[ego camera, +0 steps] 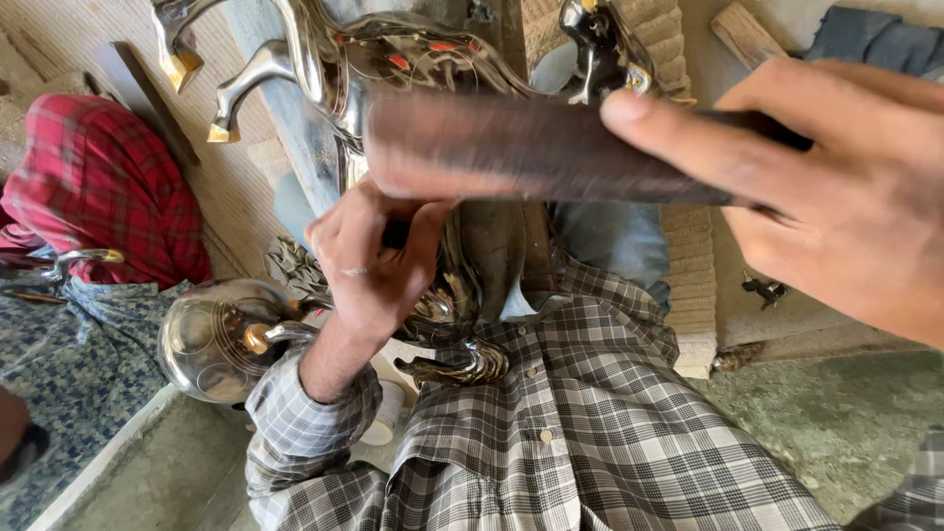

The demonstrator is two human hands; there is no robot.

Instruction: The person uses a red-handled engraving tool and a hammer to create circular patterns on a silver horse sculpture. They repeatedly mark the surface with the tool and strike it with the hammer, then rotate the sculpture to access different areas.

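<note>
At the centre of the frame we hold a shiny silver metal horse figurine with gold hooves and red inlays, its raised forelegs reaching toward the upper left and its body running down toward our lap. Across it, in the upper middle, lies a long dark flat metal file, blurred, stretching from the centre to the upper right. Our right hand fills the right side of the frame and is clamped on the file's far end, thumb pressed on top of the bar. Our left hand, at the centre, is curled shut around the figurine's lower body, just beneath the file's near end. Below them our grey and white checked shirt covers the lower frame. To the lower left, just beside our left sleeve, sits a round polished silver metal pot with a gold knob. At the far left lies a red checked cloth above a blue patterned fabric. A green-grey concrete floor shows in the lower right.
</note>
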